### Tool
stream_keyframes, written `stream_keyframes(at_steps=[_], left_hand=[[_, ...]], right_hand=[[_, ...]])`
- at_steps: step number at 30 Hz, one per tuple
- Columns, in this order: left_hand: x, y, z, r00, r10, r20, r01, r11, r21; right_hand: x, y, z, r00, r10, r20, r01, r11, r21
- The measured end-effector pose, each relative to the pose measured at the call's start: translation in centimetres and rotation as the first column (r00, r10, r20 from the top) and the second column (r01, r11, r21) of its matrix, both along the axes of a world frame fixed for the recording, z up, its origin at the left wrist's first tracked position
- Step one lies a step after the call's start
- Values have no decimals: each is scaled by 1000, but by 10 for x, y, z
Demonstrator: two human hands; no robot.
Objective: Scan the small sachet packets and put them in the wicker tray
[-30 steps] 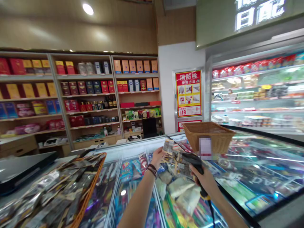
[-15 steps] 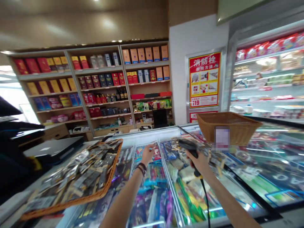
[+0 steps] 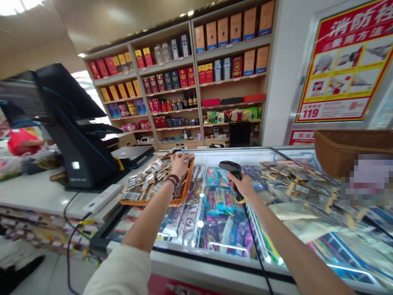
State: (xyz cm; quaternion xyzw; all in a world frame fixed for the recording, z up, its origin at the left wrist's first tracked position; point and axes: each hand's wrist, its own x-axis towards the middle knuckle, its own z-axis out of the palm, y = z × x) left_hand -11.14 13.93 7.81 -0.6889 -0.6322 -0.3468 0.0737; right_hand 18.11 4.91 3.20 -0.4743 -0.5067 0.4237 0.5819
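My left hand (image 3: 179, 164) reaches over the shallow wicker tray (image 3: 183, 193) heaped with silver snack packets (image 3: 146, 177), its fingers curled down onto the packets at the tray's far right corner. What it grips, if anything, is hidden under the fingers. My right hand (image 3: 243, 185) is wrapped round the handle of a black barcode scanner (image 3: 232, 169), held upright above the glass lid of the chest freezer (image 3: 221, 213). The scanner's cable (image 3: 254, 250) trails down toward me.
A black till screen on its stand (image 3: 66, 123) sits on the white counter (image 3: 33, 192) at left, with a laptop (image 3: 132, 154) behind. An empty wicker basket (image 3: 340, 149) and loose packets (image 3: 294, 180) rest on the freezer at right. Shelves of boxes (image 3: 184, 82) line the back wall.
The view has swung left. My left hand let go of a packet held near the scanner and moved left to the packet tray. My right hand keeps the scanner.
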Motion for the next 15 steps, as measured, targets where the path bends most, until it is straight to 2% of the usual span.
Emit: stream_keyframes(at_steps=[3, 7, 12, 15], left_hand=[[-9, 0, -5, 988, 76, -137, -82, 996, -42], [-7, 14, -5, 957, 85, -278, -113, 990, -86], [5, 47, -1, 940, 107, -325, -161, 976, -144], [12, 61, -5, 927, 101, -361, -169, 972, -163]], right_hand=[[-14, 1, -7, 1000, 16, -12, -16, 1000, -24], [-18, 0, -15, 999, -25, -25, 24, 998, -51], [-11, -1, -21, 997, -57, -55, 55, 998, -27], [-10, 1, -25, 997, -76, -26, 75, 997, -36]])
